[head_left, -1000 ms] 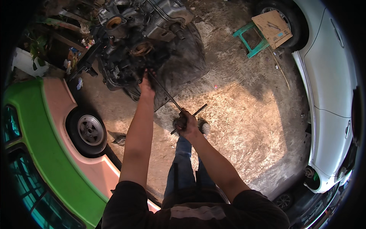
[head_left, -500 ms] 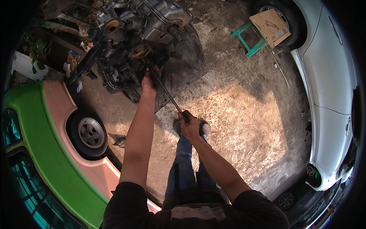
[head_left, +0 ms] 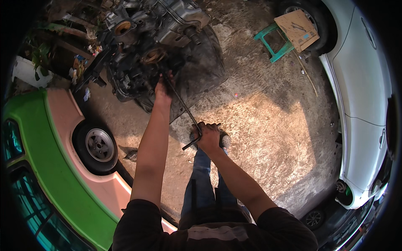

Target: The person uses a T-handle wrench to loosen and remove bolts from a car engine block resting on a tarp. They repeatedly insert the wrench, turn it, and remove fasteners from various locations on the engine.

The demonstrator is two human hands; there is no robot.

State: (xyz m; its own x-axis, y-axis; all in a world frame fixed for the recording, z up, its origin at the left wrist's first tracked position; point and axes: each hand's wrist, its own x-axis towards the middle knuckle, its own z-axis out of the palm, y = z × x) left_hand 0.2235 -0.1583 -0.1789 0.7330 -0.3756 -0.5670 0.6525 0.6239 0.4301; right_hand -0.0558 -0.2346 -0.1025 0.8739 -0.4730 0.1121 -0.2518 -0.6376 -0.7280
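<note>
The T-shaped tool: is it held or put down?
The T-shaped tool is held: the right hand grips its crossbar; the left hand is near its far end, by the engine.

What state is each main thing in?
Right hand, closed on the T-handle tool
Left hand, at the tool's far end, grip unclear
T-handle tool, held aslant
Engine, resting on a dark sheet
Green stool, partly under cardboard
Cardboard, thin items lying on it
Silver car, visible doors shut
Green-and-pink car, visible wheel mounted

The rod [head_left: 184, 105] looks metal, the engine [head_left: 171, 35] dull metal, the floor [head_left: 268, 134] rough.
</note>
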